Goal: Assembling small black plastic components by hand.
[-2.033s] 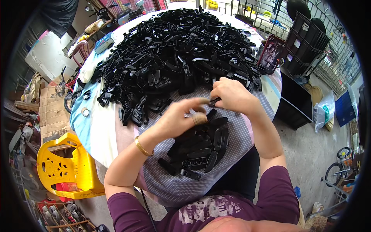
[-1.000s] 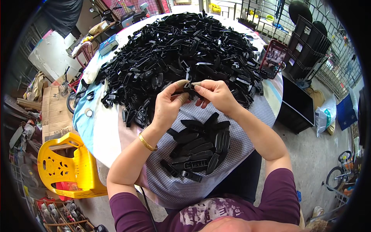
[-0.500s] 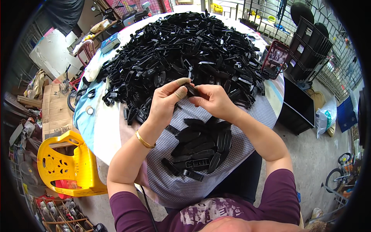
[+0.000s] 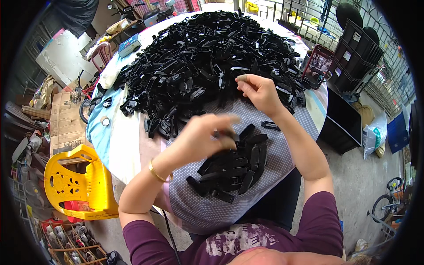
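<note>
A large heap of glossy black, elongated plastic pieces [image 4: 198,57] covers the far half of the round table. Nearer me, a smaller pile of similar black pieces [image 4: 234,170] lies on the dotted cloth. Smeared by motion, my left hand [image 4: 198,139] hovers over the far left of this small pile. Something dark shows between its fingers, but I cannot tell whether it is held or lies behind. At the near edge of the heap is my right hand [image 4: 263,95], thumb and forefinger pressed together; whatever they pinch is hidden. One loose black piece [image 4: 270,126] lies below that hand.
A phone [image 4: 318,66] stands upright at the table's right edge, beside stacked black crates [image 4: 353,55]. A yellow plastic chair [image 4: 70,185] stands left of the table. A small round item [image 4: 105,121] and a blue box [image 4: 129,45] rest on the table's left side.
My hands have parted from the black piece they held together. The left has come down toward the small pile; the right has moved right and a little up, to the heap's edge.
</note>
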{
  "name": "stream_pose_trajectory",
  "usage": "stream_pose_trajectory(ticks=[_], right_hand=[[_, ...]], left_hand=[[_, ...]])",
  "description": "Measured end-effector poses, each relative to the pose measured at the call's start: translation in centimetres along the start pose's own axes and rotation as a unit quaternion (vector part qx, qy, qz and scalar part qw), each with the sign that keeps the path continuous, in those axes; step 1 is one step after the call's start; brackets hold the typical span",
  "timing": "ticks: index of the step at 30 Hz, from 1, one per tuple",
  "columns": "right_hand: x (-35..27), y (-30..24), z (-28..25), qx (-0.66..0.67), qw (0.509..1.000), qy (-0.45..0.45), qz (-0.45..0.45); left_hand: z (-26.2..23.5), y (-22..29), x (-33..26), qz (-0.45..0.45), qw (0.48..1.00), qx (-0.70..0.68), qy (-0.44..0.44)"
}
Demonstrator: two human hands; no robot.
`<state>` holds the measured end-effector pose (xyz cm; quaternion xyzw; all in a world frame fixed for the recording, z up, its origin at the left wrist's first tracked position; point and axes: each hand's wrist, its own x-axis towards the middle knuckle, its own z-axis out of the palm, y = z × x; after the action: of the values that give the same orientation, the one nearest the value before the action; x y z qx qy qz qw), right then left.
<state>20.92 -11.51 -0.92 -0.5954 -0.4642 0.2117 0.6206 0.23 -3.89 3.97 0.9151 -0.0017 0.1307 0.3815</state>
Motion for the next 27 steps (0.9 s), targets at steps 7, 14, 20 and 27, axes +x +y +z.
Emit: stream_pose_trajectory(ticks=[7, 14, 20, 27], right_hand=[[-0.8, 0.7, 3.4, -0.466, 0.808, -0.144, -0.33], [1.0, -0.4, 4.2, -0.394, 0.859, -0.152, -0.288], [1.0, -2.6, 7.3, -0.265, 0.848, -0.122, -0.442], [0.6, 0.5, 7.2, -0.37, 0.844, -0.207, -0.328]], left_hand=[[-1.5, -3.2, -0.1, -0.046, 0.982, 0.028, 0.182], [-2.6, -7.1, -1.1, -0.172, 0.932, -0.232, 0.22], [-2.7, -7.0, -1.8, -0.22, 0.792, -0.532, 0.204], [-3.6, -8.6, -2.3, -0.123, 0.805, -0.513, 0.27]])
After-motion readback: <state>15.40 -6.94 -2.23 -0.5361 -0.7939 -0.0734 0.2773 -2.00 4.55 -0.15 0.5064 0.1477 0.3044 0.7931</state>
